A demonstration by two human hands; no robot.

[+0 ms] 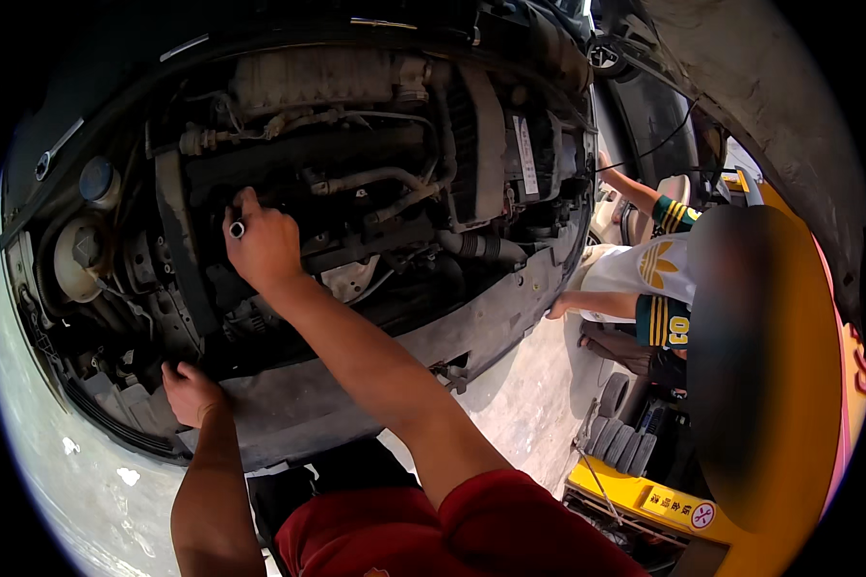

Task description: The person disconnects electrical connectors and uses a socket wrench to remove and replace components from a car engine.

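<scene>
My right hand (265, 248) is closed over the dark engine (303, 159), left of its middle. From the fist shows a small, round, hollow metal end, like that of a socket tool (237, 229); the rest is hidden. My left hand (192, 394) rests at the front edge of the engine bay, beside the grey front panel (289, 404). Its thumb and forefinger stand apart, and I see nothing in it.
A wrench (58, 150) lies on the far left edge. Near it are a round blue-grey cap (96, 180) and a pale reservoir (82, 248). At right, another person (645, 274) leans by the car. A yellow cart (635, 495) and dark rollers (621, 444) stand lower right.
</scene>
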